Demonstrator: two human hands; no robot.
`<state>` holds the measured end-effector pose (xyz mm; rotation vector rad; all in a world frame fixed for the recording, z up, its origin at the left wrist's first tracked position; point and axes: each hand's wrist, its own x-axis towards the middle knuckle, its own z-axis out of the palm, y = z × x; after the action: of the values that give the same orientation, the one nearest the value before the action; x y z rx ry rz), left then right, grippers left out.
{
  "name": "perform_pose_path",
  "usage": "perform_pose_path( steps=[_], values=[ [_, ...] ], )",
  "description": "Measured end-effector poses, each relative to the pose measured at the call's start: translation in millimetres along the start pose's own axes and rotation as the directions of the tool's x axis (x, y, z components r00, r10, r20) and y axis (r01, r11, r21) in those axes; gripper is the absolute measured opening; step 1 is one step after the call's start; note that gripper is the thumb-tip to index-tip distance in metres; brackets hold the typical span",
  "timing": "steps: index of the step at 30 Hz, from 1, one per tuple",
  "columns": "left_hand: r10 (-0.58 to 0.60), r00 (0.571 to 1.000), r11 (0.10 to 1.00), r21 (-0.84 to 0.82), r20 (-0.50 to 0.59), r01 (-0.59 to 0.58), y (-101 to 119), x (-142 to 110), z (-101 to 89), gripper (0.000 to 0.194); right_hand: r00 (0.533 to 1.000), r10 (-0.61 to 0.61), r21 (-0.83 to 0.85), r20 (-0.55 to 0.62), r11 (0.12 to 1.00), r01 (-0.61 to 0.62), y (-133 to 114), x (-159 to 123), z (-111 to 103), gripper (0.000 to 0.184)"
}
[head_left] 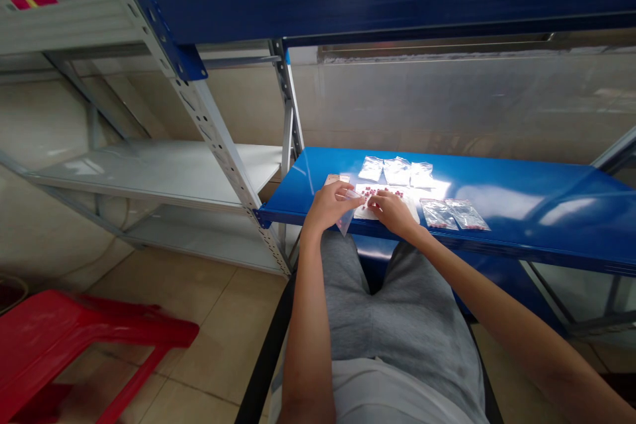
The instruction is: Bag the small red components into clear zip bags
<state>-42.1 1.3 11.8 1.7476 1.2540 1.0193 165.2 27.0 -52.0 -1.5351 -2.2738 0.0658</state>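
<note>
Head view. A slotted steel shelving rack (214, 139) stands on a tiled floor (209, 318), with a glossy blue steel shelf (527, 209) as the reference point. A red plastic stool (84, 338) sits on the floor left of that shelf. A person in grey shorts (397, 298) sits at the shelf's front edge.

On the shelf, a white sheet (411, 207) lies at the front edge, carrying small red dots (370, 192), possibly beads or stickers; the picture does not settle which. Three clear plastic bags (396, 171) lie in a row behind the sheet, and two more (453, 214) lie to its right.

The left hand (324, 207) is closed on a small clear plastic bag (346, 224), one corner hanging past the shelf edge. The bag appears thin, light, soft and probably slippery; its top edge offers the best hold. The right hand (392, 211) is curled, fingertips at the sheet among the dots; whether it holds one cannot be determined.
</note>
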Motion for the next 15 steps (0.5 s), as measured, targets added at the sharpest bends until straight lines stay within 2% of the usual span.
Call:
perform_pose_path(
  steps=[4,8,11,15],
  values=[
    [-0.001,0.998,1.000,0.007,0.070,0.001,-2,1,1.8,0.051,0.994,0.022,0.115,-0.107,0.993,-0.009,3,-1,-9,0.021],
    [0.013,0.991,0.999,0.045,0.129,-0.019,-5,3,8.3,0.051,0.978,0.081,0.405,-0.195,0.914,0.005,4,-7,-30,0.019],
    [0.037,0.985,0.999,0.008,0.170,-0.039,-2,3,15.8,0.051,0.984,0.060,0.560,-0.169,0.827,0.046,-1,-14,-46,0.027],
    [0.064,0.968,0.997,-0.058,0.242,-0.051,6,2,26.4,0.051,0.996,0.020,0.610,-0.089,0.791,0.038,-3,-23,-57,0.032]
  ],
)
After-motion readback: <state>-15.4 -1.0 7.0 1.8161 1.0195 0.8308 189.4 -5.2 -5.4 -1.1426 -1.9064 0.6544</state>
